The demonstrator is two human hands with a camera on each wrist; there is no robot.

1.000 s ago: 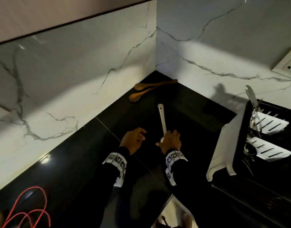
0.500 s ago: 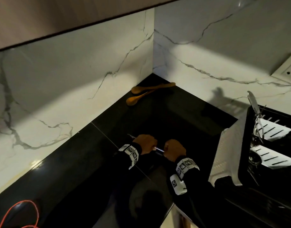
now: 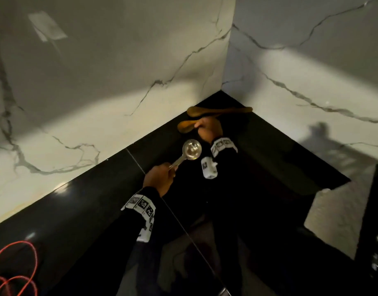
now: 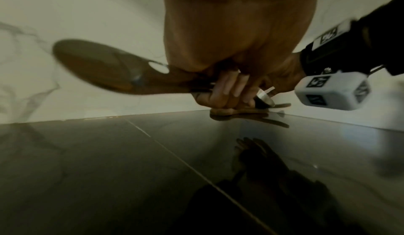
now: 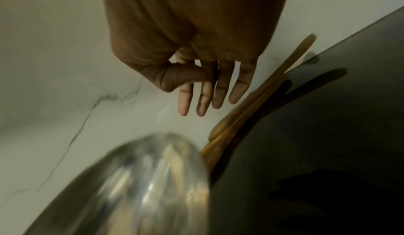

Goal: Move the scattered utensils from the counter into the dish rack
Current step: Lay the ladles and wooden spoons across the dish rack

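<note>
My left hand (image 3: 160, 180) grips the handle of a steel ladle (image 3: 191, 149) and holds it over the black counter (image 3: 76, 210), bowl pointing to the corner. In the left wrist view my fingers (image 4: 227, 86) curl round the handle. Two wooden spoons (image 3: 184, 126) (image 3: 218, 111) lie in the corner against the marble wall. My right hand (image 3: 209, 129) hovers just over them. The right wrist view shows its fingers (image 5: 218, 90) straight and holding nothing, with the wooden spoons (image 5: 251, 104) below and the ladle (image 5: 135, 187) blurred close by.
The dark dish rack (image 3: 376, 210) shows only as a strip at the right edge. A red cable (image 3: 17, 263) loops on the counter at the bottom left. Marble walls close the corner on two sides.
Both hands were at the ladle before. Now the left hand alone holds it, and the right hand has reached forward to the wooden spoons in the corner.
</note>
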